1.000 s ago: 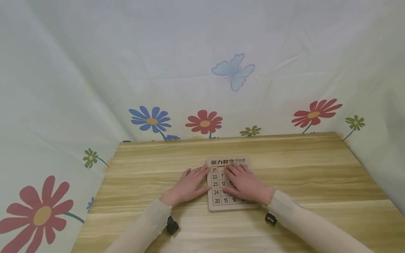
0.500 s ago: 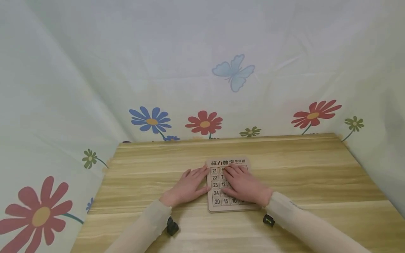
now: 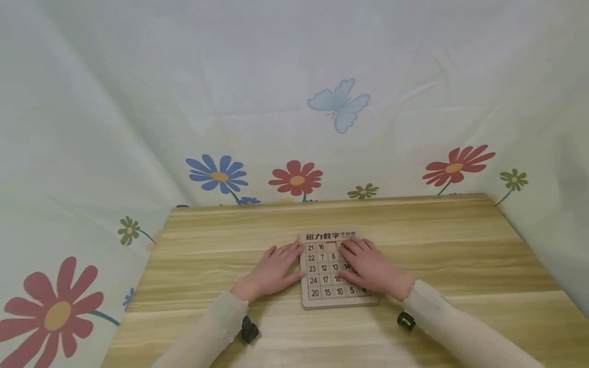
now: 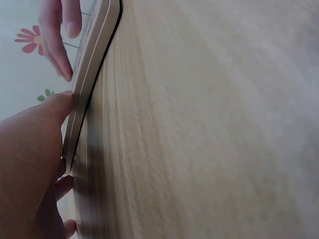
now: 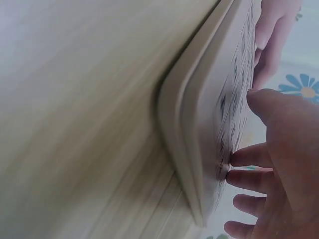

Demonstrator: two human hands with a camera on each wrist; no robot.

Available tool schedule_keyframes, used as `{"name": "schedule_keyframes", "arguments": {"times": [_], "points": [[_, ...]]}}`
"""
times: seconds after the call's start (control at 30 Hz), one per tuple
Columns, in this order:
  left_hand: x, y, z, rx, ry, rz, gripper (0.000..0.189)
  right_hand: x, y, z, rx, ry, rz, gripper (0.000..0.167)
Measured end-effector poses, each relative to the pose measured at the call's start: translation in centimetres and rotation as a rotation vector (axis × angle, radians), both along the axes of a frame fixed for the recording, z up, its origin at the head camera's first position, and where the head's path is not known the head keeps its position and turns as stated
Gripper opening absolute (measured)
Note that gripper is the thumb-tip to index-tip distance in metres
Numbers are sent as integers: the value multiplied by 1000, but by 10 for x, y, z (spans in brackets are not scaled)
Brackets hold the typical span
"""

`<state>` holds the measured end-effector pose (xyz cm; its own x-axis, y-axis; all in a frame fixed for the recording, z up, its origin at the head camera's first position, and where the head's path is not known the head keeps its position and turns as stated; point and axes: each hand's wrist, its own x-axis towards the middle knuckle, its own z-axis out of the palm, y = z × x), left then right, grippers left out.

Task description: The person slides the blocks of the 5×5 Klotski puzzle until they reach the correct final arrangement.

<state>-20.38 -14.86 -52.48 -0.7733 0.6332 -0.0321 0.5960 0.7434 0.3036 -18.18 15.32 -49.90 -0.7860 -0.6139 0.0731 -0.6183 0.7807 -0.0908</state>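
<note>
A wooden sliding number puzzle [image 3: 340, 303] lies flat on the table, with Chinese lettering along its far edge. In its top row an uncovered square [image 3: 332, 247] shows to the right of the tile numbered 16 [image 3: 321, 247]. My left hand [image 3: 269, 274] rests along the puzzle's left side, its fingertips and thumb at the frame. Over the right part of the tiles lies my right hand [image 3: 379, 271], hiding several numbers. In the right wrist view, two fingertips [image 5: 238, 177] of the right hand touch the tiles, while the other fingers stand off the surface.
The wood-grain table [image 3: 230, 230] extends around the puzzle on all sides. Behind it hangs a pale cloth [image 3: 257, 102] printed with flowers and a butterfly. A small black device [image 3: 249, 329] sits under the left wrist, and another black device [image 3: 406, 321] under the right.
The tile 16 has slid left in the top row, so the uncovered square is now one place further right. My right hand has shifted right; the left hand stays put.
</note>
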Motion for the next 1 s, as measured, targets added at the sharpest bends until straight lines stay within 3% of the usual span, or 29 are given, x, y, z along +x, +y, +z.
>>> {"name": "schedule_keyframes", "arguments": {"times": [0.2, 0.67, 1.0], "points": [[0, -2, 2, 0, 4, -5, 75, -1, 7, -1, 14, -3, -7, 68], [-1, -1, -4, 1, 11, -3, 75, -3, -10, -2, -12, 14, 47, 66], [-2, -1, -5, 45, 5, -13, 74, 5, 23, 9, 12, 16, -75, 61]]}}
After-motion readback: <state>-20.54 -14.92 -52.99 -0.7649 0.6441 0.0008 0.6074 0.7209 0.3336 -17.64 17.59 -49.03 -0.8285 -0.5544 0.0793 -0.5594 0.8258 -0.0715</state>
